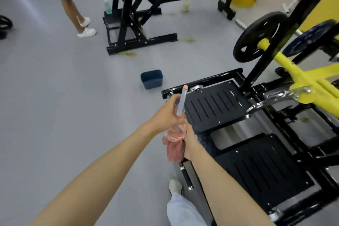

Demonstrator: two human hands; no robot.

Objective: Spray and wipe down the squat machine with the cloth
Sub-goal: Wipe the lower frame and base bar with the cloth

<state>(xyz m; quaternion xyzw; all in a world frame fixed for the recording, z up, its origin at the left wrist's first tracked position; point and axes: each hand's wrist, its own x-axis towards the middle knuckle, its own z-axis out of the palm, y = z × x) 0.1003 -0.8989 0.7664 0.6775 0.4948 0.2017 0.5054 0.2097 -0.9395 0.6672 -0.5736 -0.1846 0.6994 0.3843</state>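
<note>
One slim grey bottle (181, 103) gripped, pink cloth (173, 149), blue bin (153, 84)

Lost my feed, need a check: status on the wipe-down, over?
Left hand grips spray bottle. Right hand holds cloth against the machine's handle. Blue bin on the floor beyond, not in the way.

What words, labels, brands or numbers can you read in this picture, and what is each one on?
No text can be read.
Black weight plate: faint mark, too blurred to read.
Blue weight plate: pale marks, too blurred to read.
Grey tube in the left hand: no print shows.
Pink cloth gripped by the right hand: none.
</note>
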